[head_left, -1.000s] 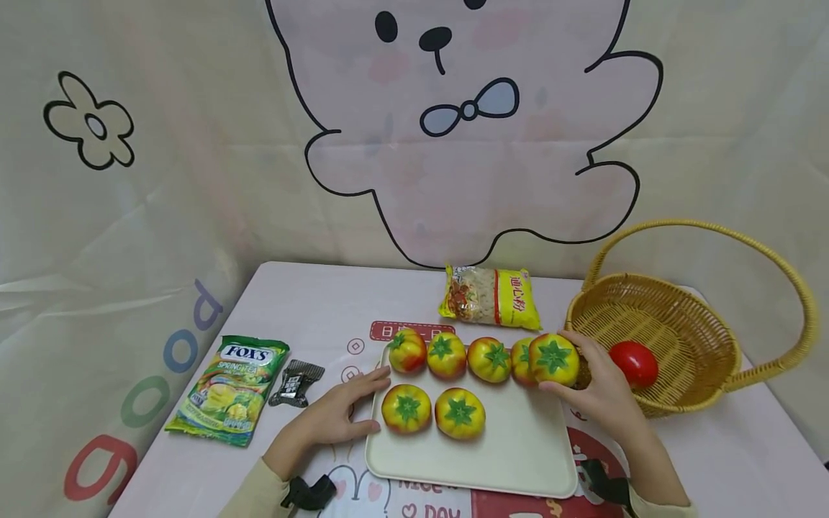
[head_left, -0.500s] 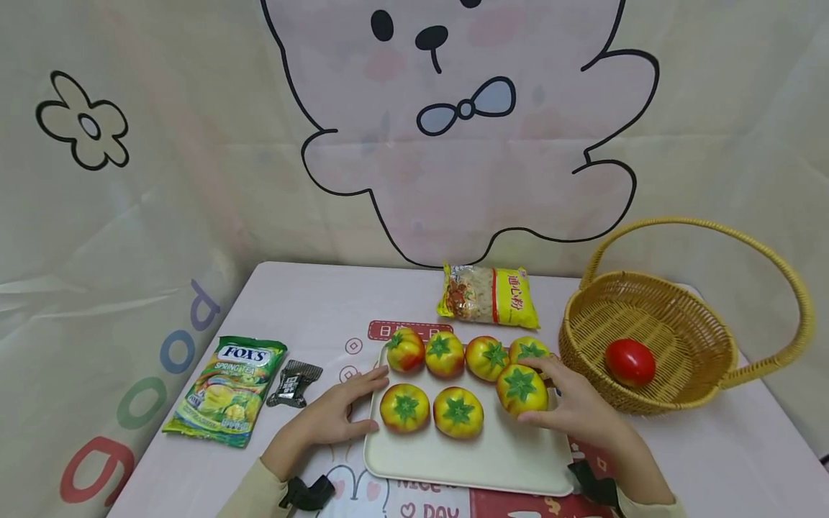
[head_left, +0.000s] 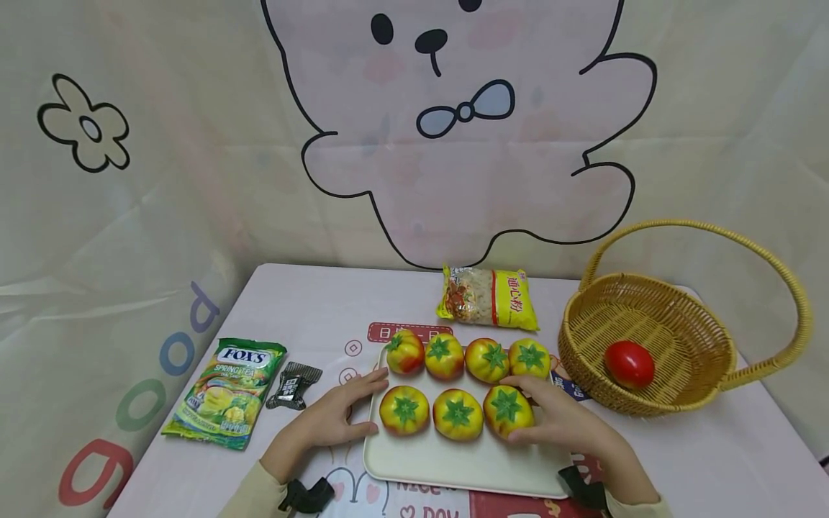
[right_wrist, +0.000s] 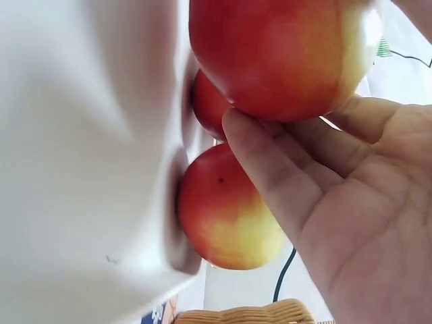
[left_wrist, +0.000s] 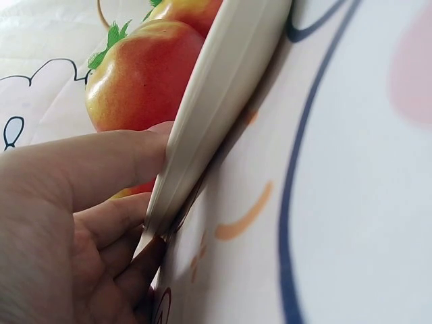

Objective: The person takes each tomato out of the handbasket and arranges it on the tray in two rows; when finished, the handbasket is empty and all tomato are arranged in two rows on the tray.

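Note:
My right hand (head_left: 566, 424) holds a yellow-and-red fruit (head_left: 508, 410) with a green star-shaped leaf top, thumb on the near side and fingers on the far side. This fruit is at the right end of the front row on the cream tray (head_left: 466, 464). In the right wrist view, fingertips lie against the red underside of the held fruit (right_wrist: 277, 54). Two like fruits (head_left: 458, 414) stand to its left, and several more (head_left: 487, 360) form the back row. My left hand (head_left: 333, 414) touches the tray's left rim, its thumb and fingers spread along the edge (left_wrist: 209, 101).
Right of the tray stands a wicker basket (head_left: 576, 360) with a tall handle and a red egg-shaped fruit (head_left: 630, 365) inside. Behind the tray lies a yellow pasta bag (head_left: 488, 298). A green candy bag (head_left: 227, 392) and a small black packet (head_left: 293, 385) lie to the left.
My right hand has carried the fruit left and toward me, from beside the basket to the right end of the front row. The left hand stays at the tray's rim.

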`<state>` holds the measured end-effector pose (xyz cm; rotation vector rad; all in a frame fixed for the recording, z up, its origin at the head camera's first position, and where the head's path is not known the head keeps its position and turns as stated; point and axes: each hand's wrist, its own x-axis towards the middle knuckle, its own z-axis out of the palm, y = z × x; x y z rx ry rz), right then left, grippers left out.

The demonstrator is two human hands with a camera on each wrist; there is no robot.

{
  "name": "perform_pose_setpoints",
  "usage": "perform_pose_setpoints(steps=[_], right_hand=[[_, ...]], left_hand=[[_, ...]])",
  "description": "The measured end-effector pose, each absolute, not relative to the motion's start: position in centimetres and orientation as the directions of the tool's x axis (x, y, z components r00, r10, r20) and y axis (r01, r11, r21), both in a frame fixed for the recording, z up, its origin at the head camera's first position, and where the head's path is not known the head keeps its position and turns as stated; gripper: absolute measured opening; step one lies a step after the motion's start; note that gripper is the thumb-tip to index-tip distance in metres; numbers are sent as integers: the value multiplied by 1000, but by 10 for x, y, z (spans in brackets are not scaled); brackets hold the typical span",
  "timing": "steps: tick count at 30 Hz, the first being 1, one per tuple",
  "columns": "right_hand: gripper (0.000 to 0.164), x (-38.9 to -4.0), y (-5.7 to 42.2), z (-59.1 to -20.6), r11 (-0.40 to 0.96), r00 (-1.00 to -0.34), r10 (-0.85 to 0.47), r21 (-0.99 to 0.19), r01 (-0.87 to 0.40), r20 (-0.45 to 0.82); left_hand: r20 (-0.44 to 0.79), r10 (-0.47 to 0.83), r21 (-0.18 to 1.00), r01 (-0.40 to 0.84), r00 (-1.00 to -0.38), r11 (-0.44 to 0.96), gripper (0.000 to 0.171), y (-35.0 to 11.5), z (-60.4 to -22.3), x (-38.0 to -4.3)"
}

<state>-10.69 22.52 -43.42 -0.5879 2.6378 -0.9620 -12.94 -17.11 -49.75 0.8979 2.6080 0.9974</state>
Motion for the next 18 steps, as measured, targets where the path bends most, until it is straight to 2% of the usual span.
perform_pose_setpoints(steps=[18], right_hand=[[89,-109,223,-439,697,-869,-464,-676,-239,-171]], left_hand=[[39,616,662,482,-787,575,69,-171,-498,-130]])
